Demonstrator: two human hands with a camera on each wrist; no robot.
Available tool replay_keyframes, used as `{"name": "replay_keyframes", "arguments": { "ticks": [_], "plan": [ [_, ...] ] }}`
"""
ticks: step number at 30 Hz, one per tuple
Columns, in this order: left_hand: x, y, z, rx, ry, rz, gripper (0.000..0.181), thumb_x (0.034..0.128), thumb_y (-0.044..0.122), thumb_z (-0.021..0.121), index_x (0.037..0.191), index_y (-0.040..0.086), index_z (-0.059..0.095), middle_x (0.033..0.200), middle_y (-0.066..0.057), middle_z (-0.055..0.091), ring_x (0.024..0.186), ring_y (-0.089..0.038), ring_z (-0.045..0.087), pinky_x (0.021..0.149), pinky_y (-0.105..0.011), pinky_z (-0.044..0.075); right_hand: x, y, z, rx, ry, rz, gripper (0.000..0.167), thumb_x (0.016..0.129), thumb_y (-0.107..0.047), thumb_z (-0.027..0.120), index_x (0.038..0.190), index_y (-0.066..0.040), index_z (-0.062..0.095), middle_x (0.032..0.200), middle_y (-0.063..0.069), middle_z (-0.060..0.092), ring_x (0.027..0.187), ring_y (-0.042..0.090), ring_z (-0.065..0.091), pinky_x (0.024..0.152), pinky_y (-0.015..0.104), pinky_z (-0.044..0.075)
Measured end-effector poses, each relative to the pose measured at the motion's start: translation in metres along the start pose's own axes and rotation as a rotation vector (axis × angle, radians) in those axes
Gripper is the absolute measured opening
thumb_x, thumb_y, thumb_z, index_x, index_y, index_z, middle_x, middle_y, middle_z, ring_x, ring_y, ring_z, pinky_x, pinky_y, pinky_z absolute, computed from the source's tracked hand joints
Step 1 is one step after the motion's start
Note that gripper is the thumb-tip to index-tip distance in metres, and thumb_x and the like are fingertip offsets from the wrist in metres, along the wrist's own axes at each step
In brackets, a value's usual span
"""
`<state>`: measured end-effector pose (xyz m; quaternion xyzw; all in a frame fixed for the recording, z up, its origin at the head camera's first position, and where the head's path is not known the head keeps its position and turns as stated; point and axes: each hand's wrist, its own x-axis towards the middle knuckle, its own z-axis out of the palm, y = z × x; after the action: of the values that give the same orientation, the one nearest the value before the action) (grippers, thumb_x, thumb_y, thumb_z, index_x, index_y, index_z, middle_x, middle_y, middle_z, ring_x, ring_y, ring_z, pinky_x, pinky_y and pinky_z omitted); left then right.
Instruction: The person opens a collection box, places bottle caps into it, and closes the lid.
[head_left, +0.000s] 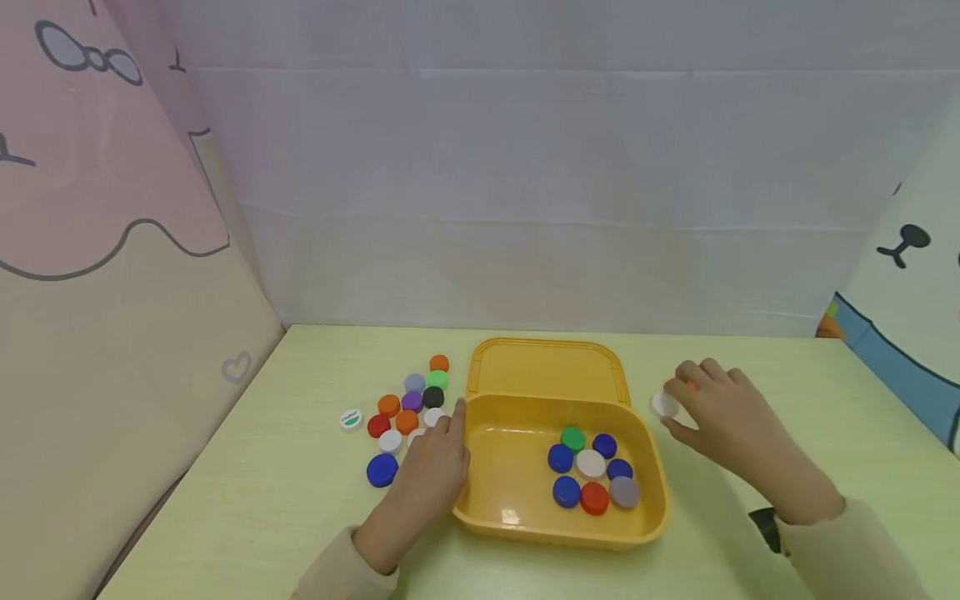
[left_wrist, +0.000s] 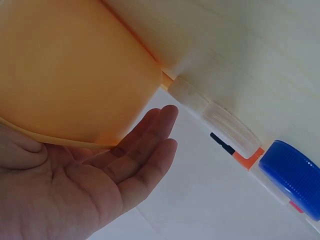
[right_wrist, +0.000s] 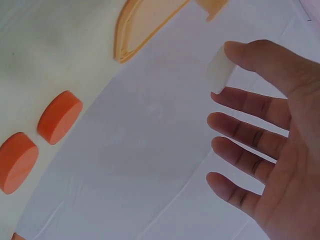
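My right hand (head_left: pixel 723 417) pinches a white bottle cap (right_wrist: pixel 221 70) between thumb and index finger, to the right of the yellow plastic box (head_left: pixel 663 500). Its other three fingers are spread apart. My left hand (head_left: pixel 431 471) rests against the box's left rim, its index finger lying along that edge. The other left fingers (left_wrist: pixel 145 162) stretch out fairly straight beside the wall. On the right side inside the box sit several caps, among them a green cap (head_left: pixel 573 438), a red cap (head_left: pixel 595 498) and a grey cap (head_left: pixel 624 492).
Left of the box lie loose caps, including a big blue cap (head_left: pixel 382 470), a black cap (head_left: pixel 433 397) and a white printed cap (head_left: pixel 351 419). The box's lid (head_left: pixel 547 367) lies behind it. Orange caps (right_wrist: pixel 60 117) show on the table near my right hand.
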<state>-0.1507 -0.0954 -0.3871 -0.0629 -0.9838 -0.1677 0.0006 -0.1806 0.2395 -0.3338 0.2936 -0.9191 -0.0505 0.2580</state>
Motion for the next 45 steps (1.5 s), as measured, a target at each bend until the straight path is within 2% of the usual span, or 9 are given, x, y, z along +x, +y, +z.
{"name": "replay_keyframes", "arguments": {
  "ticks": [7, 16, 19, 22, 26, 28, 35, 41, 45],
  "plan": [
    [0.0, 0.0, 0.0, 0.0, -0.002, 0.002, 0.057, 0.0932, 0.022, 0.046, 0.145, 0.01, 0.024, 0.12, -0.011, 0.052, 0.089, -0.022, 0.053, 0.08, -0.035, 0.05, 0.005, -0.025, -0.006, -0.014, -0.009, -0.063, 0.037, 0.062, -0.03, 0.08, 0.086, -0.01, 0.061, 0.09, 0.006, 0.055, 0.079, 0.023, 0.048, 0.062, 0.035, 0.041],
    [0.0, 0.0, -0.001, -0.004, -0.009, 0.002, 0.057, 0.0931, 0.022, 0.045, 0.145, 0.01, 0.024, 0.12, -0.011, 0.052, 0.091, -0.022, 0.054, 0.081, -0.035, 0.05, 0.007, -0.057, -0.005, 0.011, -0.131, -0.12, 0.04, 0.065, -0.038, 0.079, 0.092, -0.012, 0.063, 0.093, 0.004, 0.057, 0.08, 0.02, 0.047, 0.066, 0.031, 0.041],
    [0.001, -0.001, 0.0, 0.002, -0.006, 0.003, 0.057, 0.0931, 0.022, 0.045, 0.145, 0.01, 0.024, 0.121, -0.012, 0.052, 0.092, -0.023, 0.054, 0.082, -0.036, 0.05, 0.006, -0.067, -0.003, 0.058, -0.137, -0.149, 0.038, 0.066, -0.038, 0.079, 0.091, -0.014, 0.063, 0.093, 0.002, 0.057, 0.081, 0.018, 0.047, 0.065, 0.029, 0.04],
    [0.001, -0.001, 0.0, 0.002, -0.006, 0.0, 0.057, 0.0931, 0.022, 0.046, 0.145, 0.01, 0.024, 0.121, -0.012, 0.052, 0.093, -0.023, 0.055, 0.082, -0.036, 0.051, 0.005, -0.073, 0.001, 0.094, -0.101, -0.219, 0.035, 0.065, -0.036, 0.079, 0.089, -0.016, 0.062, 0.091, -0.001, 0.055, 0.083, 0.017, 0.047, 0.065, 0.028, 0.04],
    [0.002, -0.001, 0.0, 0.004, -0.006, 0.002, 0.057, 0.0931, 0.022, 0.046, 0.145, 0.01, 0.024, 0.121, -0.012, 0.052, 0.092, -0.024, 0.055, 0.082, -0.037, 0.051, 0.004, -0.079, 0.008, 0.155, -0.067, -0.31, 0.031, 0.066, -0.036, 0.078, 0.086, -0.019, 0.062, 0.088, -0.004, 0.052, 0.085, 0.016, 0.047, 0.067, 0.029, 0.041],
    [0.002, -0.001, -0.001, 0.005, -0.009, 0.0, 0.057, 0.0931, 0.022, 0.046, 0.145, 0.01, 0.024, 0.121, -0.012, 0.052, 0.092, -0.024, 0.055, 0.082, -0.037, 0.051, 0.004, -0.082, 0.009, 0.197, -0.092, -0.331, 0.029, 0.067, -0.037, 0.076, 0.086, -0.02, 0.063, 0.088, -0.005, 0.052, 0.085, 0.015, 0.046, 0.069, 0.03, 0.042],
    [0.002, 0.0, -0.001, 0.003, -0.008, 0.001, 0.058, 0.0931, 0.022, 0.046, 0.145, 0.01, 0.024, 0.121, -0.012, 0.051, 0.091, -0.023, 0.054, 0.081, -0.036, 0.051, 0.003, -0.085, 0.01, 0.293, -0.179, -0.35, 0.028, 0.072, -0.041, 0.072, 0.091, -0.021, 0.063, 0.092, -0.006, 0.055, 0.084, 0.013, 0.044, 0.071, 0.028, 0.04],
    [0.001, 0.0, -0.001, 0.033, 0.017, 0.026, 0.055, 0.0927, 0.021, 0.046, 0.143, 0.008, 0.027, 0.117, -0.012, 0.054, 0.084, -0.021, 0.053, 0.077, -0.035, 0.05, 0.004, -0.085, 0.015, 0.312, -0.181, -0.382, 0.027, 0.074, -0.043, 0.07, 0.088, -0.022, 0.063, 0.089, -0.008, 0.055, 0.079, 0.01, 0.041, 0.069, 0.025, 0.038],
    [0.001, 0.0, -0.002, 0.032, 0.011, 0.022, 0.056, 0.0929, 0.021, 0.046, 0.143, 0.008, 0.026, 0.117, -0.012, 0.053, 0.084, -0.021, 0.053, 0.077, -0.035, 0.05, 0.004, -0.086, 0.017, 0.324, -0.186, -0.391, 0.025, 0.074, -0.042, 0.07, 0.087, -0.022, 0.063, 0.088, -0.008, 0.056, 0.079, 0.01, 0.042, 0.072, 0.026, 0.04]
  ]
}}
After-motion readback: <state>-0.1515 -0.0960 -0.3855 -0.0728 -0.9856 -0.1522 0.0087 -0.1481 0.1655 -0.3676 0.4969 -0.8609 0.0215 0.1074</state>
